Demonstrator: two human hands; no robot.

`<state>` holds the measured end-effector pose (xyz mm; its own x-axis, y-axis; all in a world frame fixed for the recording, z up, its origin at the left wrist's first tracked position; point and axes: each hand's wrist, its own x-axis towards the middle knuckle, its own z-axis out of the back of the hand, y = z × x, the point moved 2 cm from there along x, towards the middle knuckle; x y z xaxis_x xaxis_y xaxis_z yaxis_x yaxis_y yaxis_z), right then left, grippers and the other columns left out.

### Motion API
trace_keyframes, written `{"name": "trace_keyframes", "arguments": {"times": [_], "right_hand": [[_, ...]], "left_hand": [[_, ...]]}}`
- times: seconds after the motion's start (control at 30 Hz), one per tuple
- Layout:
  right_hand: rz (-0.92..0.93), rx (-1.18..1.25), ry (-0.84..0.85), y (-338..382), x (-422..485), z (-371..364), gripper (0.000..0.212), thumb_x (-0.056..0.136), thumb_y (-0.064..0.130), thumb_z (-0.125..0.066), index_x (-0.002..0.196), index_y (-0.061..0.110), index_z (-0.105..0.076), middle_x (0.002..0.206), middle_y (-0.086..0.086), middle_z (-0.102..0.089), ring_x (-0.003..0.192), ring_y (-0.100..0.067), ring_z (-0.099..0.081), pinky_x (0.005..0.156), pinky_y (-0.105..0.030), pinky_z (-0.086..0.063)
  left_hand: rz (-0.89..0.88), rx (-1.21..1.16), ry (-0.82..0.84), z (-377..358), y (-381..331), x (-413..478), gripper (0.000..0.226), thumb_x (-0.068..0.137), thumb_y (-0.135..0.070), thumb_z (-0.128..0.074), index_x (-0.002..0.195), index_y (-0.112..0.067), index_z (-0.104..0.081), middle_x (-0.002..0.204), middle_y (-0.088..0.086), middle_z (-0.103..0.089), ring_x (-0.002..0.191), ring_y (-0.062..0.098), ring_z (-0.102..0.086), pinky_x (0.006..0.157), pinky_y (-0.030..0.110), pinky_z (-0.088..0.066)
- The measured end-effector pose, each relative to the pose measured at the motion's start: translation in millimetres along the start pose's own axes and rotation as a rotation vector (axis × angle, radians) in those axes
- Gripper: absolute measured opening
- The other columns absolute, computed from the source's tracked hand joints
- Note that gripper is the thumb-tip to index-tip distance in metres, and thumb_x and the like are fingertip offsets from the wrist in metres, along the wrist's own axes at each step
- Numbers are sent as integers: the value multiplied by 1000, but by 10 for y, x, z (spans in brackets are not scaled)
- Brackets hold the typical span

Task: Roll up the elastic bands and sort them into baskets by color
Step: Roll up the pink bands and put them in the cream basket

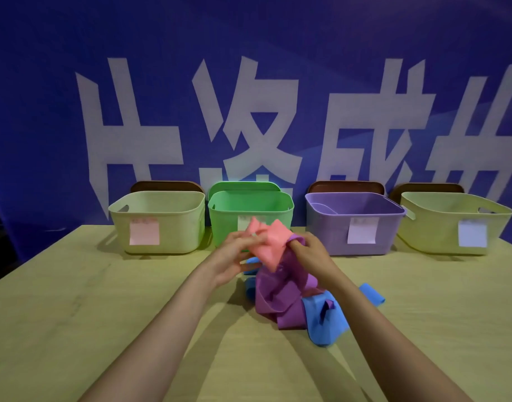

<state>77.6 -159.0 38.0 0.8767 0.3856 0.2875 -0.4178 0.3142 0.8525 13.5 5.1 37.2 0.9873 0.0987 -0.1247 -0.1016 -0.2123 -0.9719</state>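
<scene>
I am watching both hands working the pink elastic band, held clear of the table just above the heap of purple band and blue band. The left hand is pinching its left end with curled fingers and the right hand is gripping its right end; a purple fold is lying against the right fingers, caught or not I cannot tell. The band is spanning left to right between the hands, crumpled and not yet rolled, and I am judging the cream basket with the pink note, forward and left, as its destination, the left hand being nearer.
</scene>
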Motion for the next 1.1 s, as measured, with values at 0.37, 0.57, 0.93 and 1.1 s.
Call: {"name": "trace_keyframes", "arguments": {"times": [0.37,0.57,0.93,1.1], "right_hand": [[46,-92,-13,-23,150,104,17,85,22,-69,75,16,-56,67,-2,-55,61,-12,-43,58,-26,-34],[-183,98,-202,-247,300,243,13,95,16,-49,85,13,-57,82,-9,-58,75,-21,-51,65,-33,-43],[121,137,221,239,-11,34,40,85,19,-69,124,20,-57,122,5,-61,114,-11,-57,98,-29,-46],[174,0,26,521,11,64,15,90,9,-55,98,16,-66,82,4,-63,77,-10,-56,70,-28,-45]], "left_hand": [[-134,86,-482,326,96,52,26,92,-9,-57,117,-6,-56,121,10,-59,90,19,-61,53,23,-53],[-49,-169,-535,435,101,20,19,94,-8,-52,111,-5,-60,114,13,-60,93,23,-59,71,33,-52],[-310,-249,-173,-153,-508,-168,17,99,-18,-46,96,-8,-60,79,8,-71,71,19,-67,71,34,-53],[-375,-219,-136,-216,-735,-269,19,96,-12,-48,105,-4,-63,97,13,-70,82,22,-69,75,38,-56]]}}
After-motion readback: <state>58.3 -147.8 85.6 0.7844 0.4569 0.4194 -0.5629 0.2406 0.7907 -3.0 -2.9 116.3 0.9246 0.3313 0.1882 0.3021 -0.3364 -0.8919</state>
